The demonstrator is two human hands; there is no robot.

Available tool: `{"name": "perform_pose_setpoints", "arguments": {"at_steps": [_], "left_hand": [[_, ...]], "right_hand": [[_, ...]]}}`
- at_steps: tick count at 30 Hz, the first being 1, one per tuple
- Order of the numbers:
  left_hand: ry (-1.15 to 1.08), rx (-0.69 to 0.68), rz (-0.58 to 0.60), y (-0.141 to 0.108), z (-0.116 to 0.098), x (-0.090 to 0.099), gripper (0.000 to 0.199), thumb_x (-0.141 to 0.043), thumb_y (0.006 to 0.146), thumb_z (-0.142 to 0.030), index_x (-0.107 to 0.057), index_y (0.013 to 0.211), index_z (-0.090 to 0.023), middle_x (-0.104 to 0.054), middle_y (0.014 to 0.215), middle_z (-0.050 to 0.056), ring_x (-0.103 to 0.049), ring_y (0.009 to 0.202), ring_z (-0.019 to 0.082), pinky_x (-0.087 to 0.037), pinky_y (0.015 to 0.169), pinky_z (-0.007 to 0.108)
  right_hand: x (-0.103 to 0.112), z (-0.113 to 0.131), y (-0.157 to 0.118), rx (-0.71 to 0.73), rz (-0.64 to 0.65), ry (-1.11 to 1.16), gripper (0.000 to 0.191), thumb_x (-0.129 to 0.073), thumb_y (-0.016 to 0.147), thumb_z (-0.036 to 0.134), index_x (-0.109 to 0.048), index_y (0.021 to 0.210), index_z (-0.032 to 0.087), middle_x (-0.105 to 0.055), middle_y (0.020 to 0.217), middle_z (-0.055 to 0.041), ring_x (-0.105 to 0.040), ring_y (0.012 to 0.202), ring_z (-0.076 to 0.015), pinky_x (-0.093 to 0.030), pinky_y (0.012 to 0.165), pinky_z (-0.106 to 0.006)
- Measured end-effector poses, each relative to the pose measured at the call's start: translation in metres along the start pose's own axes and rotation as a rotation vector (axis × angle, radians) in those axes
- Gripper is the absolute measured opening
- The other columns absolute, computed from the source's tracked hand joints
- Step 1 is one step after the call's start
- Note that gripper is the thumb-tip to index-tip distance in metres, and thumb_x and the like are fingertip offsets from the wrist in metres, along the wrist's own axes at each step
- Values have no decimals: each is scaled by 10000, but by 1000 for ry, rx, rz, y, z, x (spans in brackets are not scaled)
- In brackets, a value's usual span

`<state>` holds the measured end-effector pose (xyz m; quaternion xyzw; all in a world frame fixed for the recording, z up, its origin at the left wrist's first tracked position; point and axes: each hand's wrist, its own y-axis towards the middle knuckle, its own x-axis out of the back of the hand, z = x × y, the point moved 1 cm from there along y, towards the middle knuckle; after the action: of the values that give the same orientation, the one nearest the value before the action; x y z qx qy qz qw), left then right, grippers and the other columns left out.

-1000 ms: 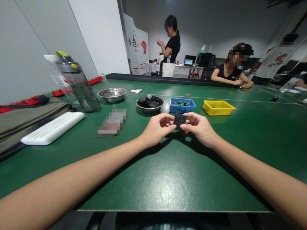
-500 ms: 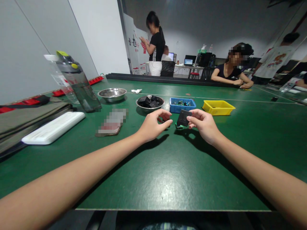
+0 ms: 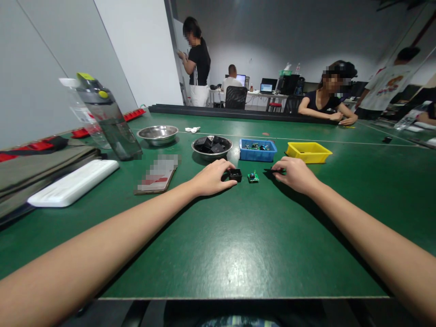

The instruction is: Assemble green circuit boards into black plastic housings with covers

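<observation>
On the green table, my left hand [image 3: 215,177] is closed at the left side of a small open-topped black plastic box [image 3: 235,175], with the thumb in front and the fingers behind. A small green circuit board [image 3: 253,177] with a dark round part on top lies just right of the box, touched by neither hand. Farther right, my right hand [image 3: 295,174] pinches a thin black plastic cover [image 3: 274,170], which is low over the table and seen nearly edge-on. My right fingers hide part of that cover.
Behind the hands stand a metal bowl [image 3: 195,150] of black plastic cases, a blue bin [image 3: 258,156] of circuit boards and a yellow bin [image 3: 309,157]. Another metal bowl [image 3: 158,138], a phone [image 3: 157,175], a white power bank [image 3: 73,182] and a water bottle [image 3: 114,122] are at left.
My right hand has moved right and lowered the black cover from upright to nearly flat. The black box by my left hand and the circuit board now show plainly.
</observation>
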<state>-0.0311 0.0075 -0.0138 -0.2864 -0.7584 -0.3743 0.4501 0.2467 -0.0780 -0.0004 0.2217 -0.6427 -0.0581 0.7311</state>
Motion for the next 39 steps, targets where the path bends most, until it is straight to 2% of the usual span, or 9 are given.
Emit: {"name": "perform_pose_setpoints", "arguments": {"at_steps": [3, 6, 10, 14, 17, 21, 25, 32, 39], "left_hand": [[18, 6, 9, 0, -1, 0, 390, -622, 857, -448, -629, 1128, -167, -669, 1079, 114, -618, 1023, 278, -488, 911, 412], [19, 14, 16, 0, -2, 0, 396, -619, 859, -440, -634, 1130, -152, -673, 1070, 126, -621, 1007, 282, -489, 899, 416], [11, 9, 4, 0, -3, 1, 372, -625, 858, -423, -642, 1118, -158, -677, 1066, 124, -624, 996, 274, -488, 890, 404], [12, 9, -2, 0, -3, 1, 360, -634, 854, -420, -643, 1112, -169, -678, 1059, 111, -624, 991, 264, -485, 892, 395], [-8, 12, -6, 0, -3, 0, 360, -643, 844, -416, -647, 1101, -165, -678, 1051, 117, -622, 984, 273, -486, 889, 408], [-15, 13, -5, 0, -3, 0, 363, -643, 840, -414, -647, 1100, -160, -675, 1041, 119, -622, 983, 283, -486, 885, 414], [19, 7, 7, 0, -2, 1, 366, -629, 854, -429, -641, 1112, -170, -671, 1055, 112, -620, 993, 273, -486, 890, 403], [19, 3, 0, 0, -2, 0, 357, -634, 857, -420, -642, 1113, -171, -676, 1054, 109, -622, 993, 267, -486, 892, 394], [39, 6, 9, 0, -2, 0, 358, -629, 865, -417, -636, 1116, -162, -676, 1060, 112, -623, 994, 266, -495, 892, 403]], "right_hand": [[0, 5, 0, 11, 110, -33, 142, -658, 828, 213, -784, 889, 190, -722, 884, -94, -670, 801, -228, -461, 699, -296], [0, 9, -1, 34, 161, -33, 140, -643, 847, 212, -777, 876, 188, -716, 862, -91, -663, 799, -222, -453, 709, -291], [2, 7, -1, 62, 132, -3, 155, -613, 873, 234, -759, 873, 181, -702, 824, -86, -646, 764, -217, -442, 694, -297], [2, 0, 0, 40, 1, 52, 168, -595, 878, 256, -743, 894, 178, -686, 790, -71, -635, 739, -212, -458, 709, -311], [0, -5, 1, 15, -81, 125, 203, -618, 844, 250, -746, 978, 168, -723, 905, -95, -661, 816, -233, -502, 745, -332], [-5, -11, 0, 8, 14, 253, 318, -668, 802, 232, -744, 1104, 169, -746, 1113, -121, -690, 952, -266, -545, 813, -374], [-7, -13, 0, -2, 123, 323, 272, -692, 801, 216, -773, 1058, 177, -769, 1070, -100, -703, 951, -257, -550, 850, -379], [-5, -10, 1, 38, 151, 347, 300, -723, 828, 338, -773, 1073, 171, -760, 1034, -103, -695, 921, -242, -545, 815, -359], [-5, -10, 1, 41, 130, 318, 244, -693, 832, 260, -765, 1050, 181, -764, 997, -82, -691, 887, -225, -551, 814, -349]]}}
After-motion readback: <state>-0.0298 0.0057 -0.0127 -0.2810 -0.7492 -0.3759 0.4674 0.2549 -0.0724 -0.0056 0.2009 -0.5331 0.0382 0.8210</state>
